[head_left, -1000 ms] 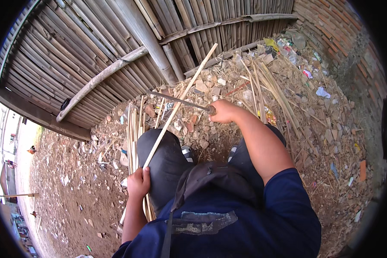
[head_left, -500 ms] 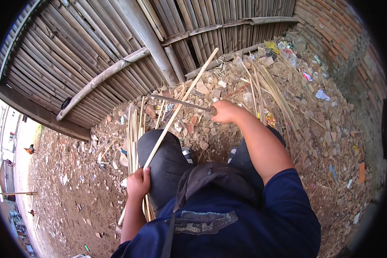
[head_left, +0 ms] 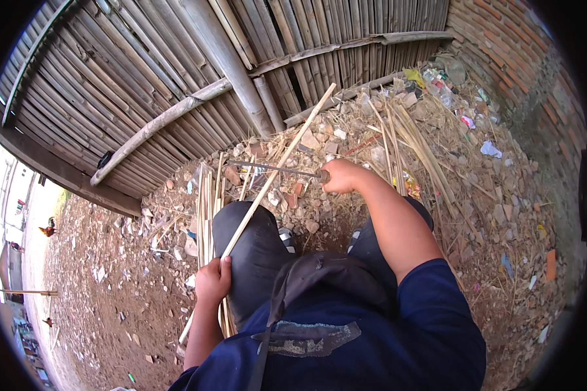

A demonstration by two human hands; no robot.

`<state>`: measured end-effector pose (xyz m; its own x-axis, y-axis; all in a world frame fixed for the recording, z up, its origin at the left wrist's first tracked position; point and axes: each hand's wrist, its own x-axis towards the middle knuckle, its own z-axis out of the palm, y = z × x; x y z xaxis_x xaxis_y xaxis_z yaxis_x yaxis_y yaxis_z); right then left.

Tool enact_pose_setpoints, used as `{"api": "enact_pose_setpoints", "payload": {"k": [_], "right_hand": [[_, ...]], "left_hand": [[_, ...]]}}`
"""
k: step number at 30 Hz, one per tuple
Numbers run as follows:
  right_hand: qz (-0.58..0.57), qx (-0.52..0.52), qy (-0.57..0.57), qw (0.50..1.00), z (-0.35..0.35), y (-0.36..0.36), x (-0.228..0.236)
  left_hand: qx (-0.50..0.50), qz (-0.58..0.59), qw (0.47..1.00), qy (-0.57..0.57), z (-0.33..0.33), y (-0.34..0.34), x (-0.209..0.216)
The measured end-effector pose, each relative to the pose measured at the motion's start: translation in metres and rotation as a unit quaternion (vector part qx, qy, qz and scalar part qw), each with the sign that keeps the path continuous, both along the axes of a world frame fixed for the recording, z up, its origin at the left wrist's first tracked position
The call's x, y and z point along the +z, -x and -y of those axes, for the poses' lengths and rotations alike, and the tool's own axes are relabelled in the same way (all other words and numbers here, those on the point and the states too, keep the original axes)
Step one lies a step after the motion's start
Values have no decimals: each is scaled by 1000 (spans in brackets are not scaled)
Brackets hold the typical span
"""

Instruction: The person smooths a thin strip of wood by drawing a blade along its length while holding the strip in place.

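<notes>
My left hand (head_left: 213, 280) is closed round the near end of a long pale bamboo strip (head_left: 282, 161), beside my left knee. The strip slants up and away to the right, its far end in the air over the rubble. In my right hand (head_left: 343, 176) is a knife (head_left: 292, 171), gripped by its short handle. Its long thin dark blade points left and crosses the strip; whether the edge bites into it I cannot tell. A bundle of bamboo strips (head_left: 205, 202) stands along the outer side of my left leg, partly hidden by hand and knee.
Ahead rises a wall of bamboo slats (head_left: 176, 72) with a thick post (head_left: 231, 62). More loose strips (head_left: 424, 153) lie right of my right knee. A brick wall (head_left: 502, 39) bounds the right. Stones and litter cover the ground (head_left: 111, 300); a chicken (head_left: 47, 231) is far left.
The knife's blade tip has swung a little toward me, so the blade lies flatter across the strip. Both hands keep their hold, and the whole view has shifted slightly.
</notes>
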<state>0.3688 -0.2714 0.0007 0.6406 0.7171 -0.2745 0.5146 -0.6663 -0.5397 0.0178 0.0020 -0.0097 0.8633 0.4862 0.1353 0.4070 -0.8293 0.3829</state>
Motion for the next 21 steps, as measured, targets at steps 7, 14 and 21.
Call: {"api": "enact_pose_setpoints", "payload": {"k": [7,14,21], "right_hand": [[1,-7,-13,1000,5,-8,-9],[14,-30,-4,999,7,-11,-15],[-1,-19,5,1000,7,-9,-6]], "left_hand": [[-8,3,1000,-10,-1,0,2],[7,-39,999,10,1,0,7],[5,-36,999,4,0,0,4]]}}
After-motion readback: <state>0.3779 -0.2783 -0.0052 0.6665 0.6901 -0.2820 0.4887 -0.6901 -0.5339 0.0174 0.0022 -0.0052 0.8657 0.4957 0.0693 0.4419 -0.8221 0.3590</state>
